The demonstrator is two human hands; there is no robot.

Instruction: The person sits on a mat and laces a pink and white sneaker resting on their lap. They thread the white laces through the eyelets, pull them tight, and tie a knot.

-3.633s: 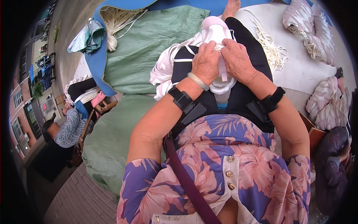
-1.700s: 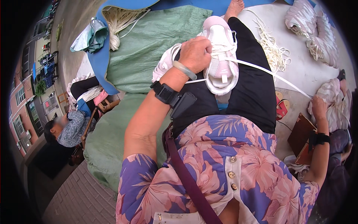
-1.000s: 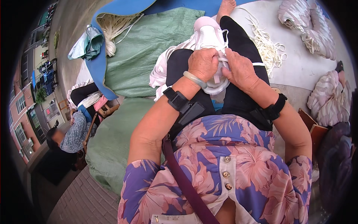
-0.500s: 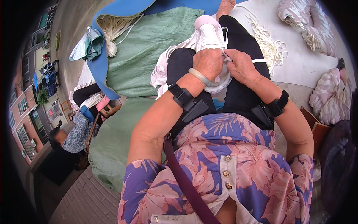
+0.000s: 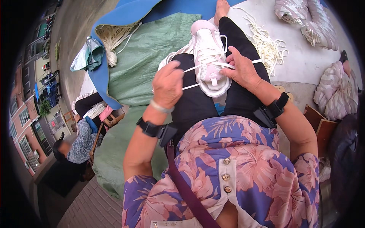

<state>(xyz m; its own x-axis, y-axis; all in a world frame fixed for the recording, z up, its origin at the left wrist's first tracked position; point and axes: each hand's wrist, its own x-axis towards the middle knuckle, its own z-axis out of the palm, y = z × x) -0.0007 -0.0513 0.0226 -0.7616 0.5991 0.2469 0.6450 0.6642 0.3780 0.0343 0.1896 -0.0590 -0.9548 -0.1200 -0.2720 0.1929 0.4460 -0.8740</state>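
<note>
A white and pale pink sneaker (image 5: 203, 36) lies across my lap on black trousers, its toe pointing away from me and its heel toward me. White shoelace (image 5: 192, 69) runs through its eyelets. To the left of the shoe, my left hand (image 5: 167, 84) is closed on the lace, which stretches taut from the fingers to the shoe. Over the shoe's right side, my right hand (image 5: 243, 70) pinches another stretch of lace between thumb and fingers. A loose lace end (image 5: 257, 61) sticks out past its back.
A heap of loose cream laces (image 5: 272, 51) lies right of my leg, and a lace bundle (image 5: 110, 38) sits on the blue mat (image 5: 99, 72). Green sacking (image 5: 152, 41) covers the left. Wrapped shoe bundles (image 5: 334, 91) and a wooden box (image 5: 321, 127) stand right. Another person (image 5: 81, 133) sits far left.
My hands were together over the shoe's opening. Now the left hand has swung left, drawing the lace out, while the right hand stays by the shoe, uncovering its tongue and heel.
</note>
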